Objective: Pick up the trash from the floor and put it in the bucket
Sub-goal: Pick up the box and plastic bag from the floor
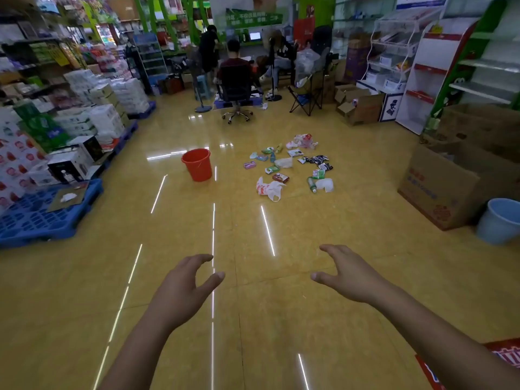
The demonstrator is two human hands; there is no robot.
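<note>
Shiny yellow tiled floor [281,319] in a shop, with streaks of ceiling light reflected on it. The trash [289,164] lay scattered on the floor in the middle distance, right of centre: wrappers, small packets, a plastic bottle [311,184] and a white bag [268,188] at the near edge of the heap. The red bucket [197,164] stood upright on the floor just left of the trash, apart from it, its inside not visible. Left hand [183,285] and right hand [346,274] were both held out low over the near floor, palms down, fingers spread and loosely bent, holding nothing, well short of the trash. Left side: blue pallets [42,218] loaded with stacked tissue packs and cartons [92,119], with shelves of goods behind. Right side: a large open cardboard box [439,190] on the floor and a blue bucket [499,220] just beside it at the near right. Behind those, white display racks [394,57] and smaller open boxes [360,105]. Far end: an office chair [236,83] with a person seated facing away, a folding chair [308,94], a floor fan stand [203,108], and other people near a counter, blurred. Open floor lay between the hands and the trash. A red printed item [506,358] was cut off at the near right corner; could not tell what it was.
</note>
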